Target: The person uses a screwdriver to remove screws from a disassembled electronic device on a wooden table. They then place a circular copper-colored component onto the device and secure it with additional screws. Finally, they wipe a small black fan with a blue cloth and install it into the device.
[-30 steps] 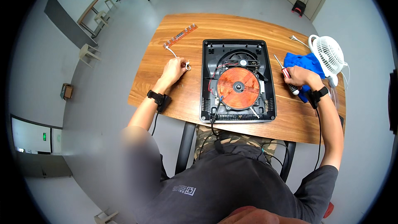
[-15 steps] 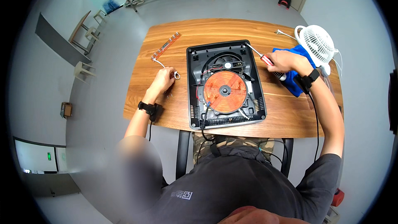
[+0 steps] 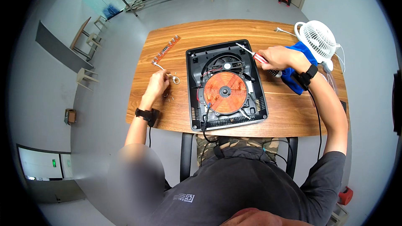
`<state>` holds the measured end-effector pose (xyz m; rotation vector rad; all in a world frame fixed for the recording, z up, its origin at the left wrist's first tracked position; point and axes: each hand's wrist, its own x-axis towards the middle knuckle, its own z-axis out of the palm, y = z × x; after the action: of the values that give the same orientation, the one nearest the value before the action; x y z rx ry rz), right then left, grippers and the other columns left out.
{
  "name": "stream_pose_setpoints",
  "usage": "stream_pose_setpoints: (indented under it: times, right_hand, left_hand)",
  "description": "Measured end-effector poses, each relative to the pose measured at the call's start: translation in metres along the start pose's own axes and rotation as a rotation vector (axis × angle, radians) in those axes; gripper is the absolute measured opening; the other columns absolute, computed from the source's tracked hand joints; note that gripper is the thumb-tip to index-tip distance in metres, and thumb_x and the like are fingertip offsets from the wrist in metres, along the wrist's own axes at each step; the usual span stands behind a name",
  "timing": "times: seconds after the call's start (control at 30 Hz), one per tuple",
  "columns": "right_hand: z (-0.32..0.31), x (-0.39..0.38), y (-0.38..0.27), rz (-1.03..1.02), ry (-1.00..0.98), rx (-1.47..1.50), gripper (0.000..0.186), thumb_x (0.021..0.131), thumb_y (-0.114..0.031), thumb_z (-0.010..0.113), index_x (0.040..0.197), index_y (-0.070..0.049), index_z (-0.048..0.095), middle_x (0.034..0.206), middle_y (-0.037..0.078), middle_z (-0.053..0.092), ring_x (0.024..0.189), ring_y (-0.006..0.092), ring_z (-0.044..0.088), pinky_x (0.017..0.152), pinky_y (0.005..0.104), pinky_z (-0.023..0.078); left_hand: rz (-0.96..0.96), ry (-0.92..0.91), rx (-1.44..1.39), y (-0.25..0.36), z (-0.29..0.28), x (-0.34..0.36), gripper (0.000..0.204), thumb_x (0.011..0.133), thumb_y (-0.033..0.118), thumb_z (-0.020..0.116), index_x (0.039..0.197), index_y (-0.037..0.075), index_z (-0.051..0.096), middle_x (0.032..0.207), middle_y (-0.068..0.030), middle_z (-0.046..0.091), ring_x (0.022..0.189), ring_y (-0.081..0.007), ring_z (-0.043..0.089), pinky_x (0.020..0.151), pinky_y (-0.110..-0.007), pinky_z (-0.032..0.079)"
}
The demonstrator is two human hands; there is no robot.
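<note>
My right hand is closed round the red and white handle of a screwdriver. Its shaft slants over the far right part of an opened induction cooker, with the tip near the far edge of the black casing. Inside the casing lie a copper coil and a black fan. Left of the cooker, my left hand rests at the tabletop with fingers curled and pressed together; anything between them is hidden. Several small screws lie beside it. Close to the fingertips runs a looped white cable from an orange circuit board.
A white fan and a blue cloth are at the right of the wooden table. A dark, partly hidden object lies under my right hand. The black power cord leaves the cooker's near edge.
The screwdriver has swung left, its tip now further in over the casing's far edge. My left hand has shifted slightly left, away from the cable's loop, uncovering a screw.
</note>
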<state>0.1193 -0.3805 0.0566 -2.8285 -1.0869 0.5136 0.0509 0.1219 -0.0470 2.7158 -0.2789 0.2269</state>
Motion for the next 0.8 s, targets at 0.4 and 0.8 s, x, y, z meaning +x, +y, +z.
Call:
stream_pose_setpoints:
  times: [0.4, 0.8]
  right_hand:
    - [-0.02, 0.004, -0.004, -0.125, 0.145, 0.105, 0.037, 0.095, -0.028, 0.06, 0.119, 0.0, 0.058, 0.088, 0.027, 0.068, 0.085, 0.0489, 0.064, 0.078, 0.054, 0.05]
    - [-0.03, -0.027, -0.01, -0.119, 0.141, 0.106, 0.028, 0.095, -0.029, 0.059, 0.107, -0.004, 0.06, 0.094, 0.021, 0.068, 0.093, 0.0431, 0.065, 0.08, 0.0517, 0.05]
  left_hand:
    - [0.148, -0.181, -0.384, 0.112, -0.02, 0.069, 0.034, 0.081, -0.003, 0.066, 0.114, 0.002, 0.074, 0.093, -0.0061, 0.069, 0.084, -0.0145, 0.066, 0.081, -0.03, 0.056]
    - [0.384, -0.211, -0.278, 0.173, 0.031, 0.108, 0.027, 0.077, 0.0, 0.066, 0.103, 0.0, 0.074, 0.087, -0.012, 0.065, 0.081, -0.0264, 0.067, 0.077, -0.037, 0.056]
